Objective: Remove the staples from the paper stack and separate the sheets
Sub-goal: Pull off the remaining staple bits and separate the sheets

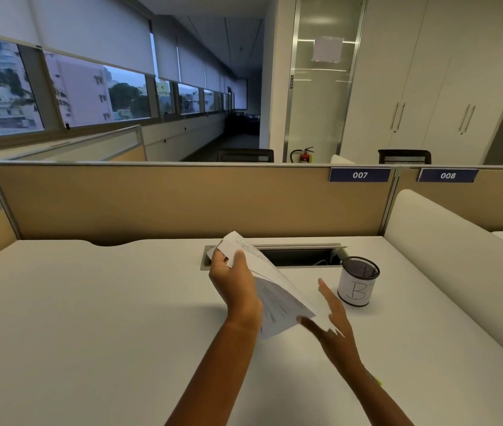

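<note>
A white printed paper stack [278, 299] is held tilted above the middle of the white desk [90, 318]. My left hand [235, 281] grips its far upper corner, thumb on the top sheet. Just right of the stack's near lower corner is my right hand [333, 321], open with fingers spread and blurred, touching or nearly touching the paper's edge. No staple can be made out at this size. The sheets lie together as one stack.
A black mesh pen cup [356, 282] wrapped in paper marked "B" stands right of my hands. Behind the stack is an open cable slot [302, 256] in the desk. A tan partition [182, 201] closes the far edge; a white curved divider [459, 241] bounds the right.
</note>
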